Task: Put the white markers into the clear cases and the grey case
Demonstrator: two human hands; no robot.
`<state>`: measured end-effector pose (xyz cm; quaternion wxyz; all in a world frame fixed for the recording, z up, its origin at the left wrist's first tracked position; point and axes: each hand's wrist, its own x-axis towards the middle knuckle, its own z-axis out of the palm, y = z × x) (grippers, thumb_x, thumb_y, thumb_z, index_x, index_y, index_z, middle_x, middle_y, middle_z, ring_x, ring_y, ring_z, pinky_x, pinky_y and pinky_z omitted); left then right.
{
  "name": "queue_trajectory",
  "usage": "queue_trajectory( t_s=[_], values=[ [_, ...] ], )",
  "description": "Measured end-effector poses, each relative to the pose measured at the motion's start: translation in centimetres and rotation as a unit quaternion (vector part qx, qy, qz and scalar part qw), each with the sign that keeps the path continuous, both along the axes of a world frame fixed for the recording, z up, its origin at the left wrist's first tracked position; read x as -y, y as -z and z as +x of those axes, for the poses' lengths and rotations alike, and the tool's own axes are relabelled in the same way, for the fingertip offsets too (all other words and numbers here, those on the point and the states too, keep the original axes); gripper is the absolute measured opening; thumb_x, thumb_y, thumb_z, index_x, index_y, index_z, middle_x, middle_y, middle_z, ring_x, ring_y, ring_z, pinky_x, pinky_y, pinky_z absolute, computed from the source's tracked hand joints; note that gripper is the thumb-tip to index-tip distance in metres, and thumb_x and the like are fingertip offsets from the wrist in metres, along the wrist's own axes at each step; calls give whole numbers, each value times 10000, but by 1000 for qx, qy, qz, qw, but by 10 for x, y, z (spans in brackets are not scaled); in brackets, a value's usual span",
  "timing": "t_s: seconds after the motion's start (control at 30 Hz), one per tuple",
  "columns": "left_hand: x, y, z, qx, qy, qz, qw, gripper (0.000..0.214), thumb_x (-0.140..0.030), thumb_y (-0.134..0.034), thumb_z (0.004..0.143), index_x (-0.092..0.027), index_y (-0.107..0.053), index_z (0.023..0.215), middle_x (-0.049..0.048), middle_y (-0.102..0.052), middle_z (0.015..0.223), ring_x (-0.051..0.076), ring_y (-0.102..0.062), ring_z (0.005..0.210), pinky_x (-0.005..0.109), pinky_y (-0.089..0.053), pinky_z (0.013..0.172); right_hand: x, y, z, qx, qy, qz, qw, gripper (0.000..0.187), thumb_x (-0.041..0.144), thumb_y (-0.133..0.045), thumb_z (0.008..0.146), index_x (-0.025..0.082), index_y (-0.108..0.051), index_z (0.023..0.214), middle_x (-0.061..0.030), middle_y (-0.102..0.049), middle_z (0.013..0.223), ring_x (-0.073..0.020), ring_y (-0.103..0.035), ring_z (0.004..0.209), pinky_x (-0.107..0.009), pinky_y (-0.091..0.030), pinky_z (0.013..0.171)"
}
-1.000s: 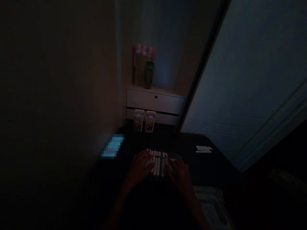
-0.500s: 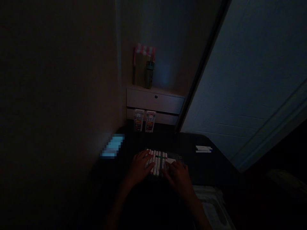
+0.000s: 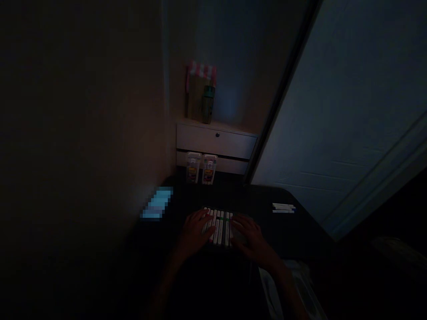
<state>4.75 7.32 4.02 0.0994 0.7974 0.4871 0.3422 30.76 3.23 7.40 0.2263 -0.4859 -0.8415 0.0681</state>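
Note:
A row of several white markers (image 3: 220, 226) lies side by side on a dark table (image 3: 267, 231) in a very dim room. My left hand (image 3: 195, 231) rests on the left end of the row, fingers stretched flat over the markers. My right hand (image 3: 250, 235) lies on the right end of the row, fingers spread and flat. Neither hand appears to grip anything.
Two loose markers (image 3: 283, 207) lie at the table's right. A glowing blue screen (image 3: 157, 203) sits at the left edge. Two marker packs (image 3: 200, 169) stand before a white drawer unit (image 3: 215, 142) holding a green bottle (image 3: 207, 104). A pale bin (image 3: 300, 289) is low right.
My right hand has shifted slightly up and right over the right end of the marker row, covering the pale piece seen there before. My left hand stays put.

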Motion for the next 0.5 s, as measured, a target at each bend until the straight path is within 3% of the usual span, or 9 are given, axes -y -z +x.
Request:
queue_trajectory(
  t_s=[0.3, 0.5],
  values=[
    [0, 1, 0, 6, -1, -7, 1000, 344, -365, -637, 966, -279, -713, 1291, 76, -626, 1484, 287, -549, 1390, 504, -426, 1176, -3, 0, -2, 9, 11, -8, 1000, 523, 408, -641, 952, 296, -588, 1460, -111, -589, 1516, -313, -504, 1422, -586, -361, 1174],
    [1, -1, 0, 9, 3, -9, 1000, 347, -363, -630, 970, -282, -710, 1298, 80, -626, 1483, 294, -551, 1390, 519, -434, 1169, -2, -3, -2, 20, 19, -34, 999, 521, 431, -618, 972, 307, -570, 1475, -110, -564, 1541, -307, -502, 1430, -609, -309, 1198]
  ],
)
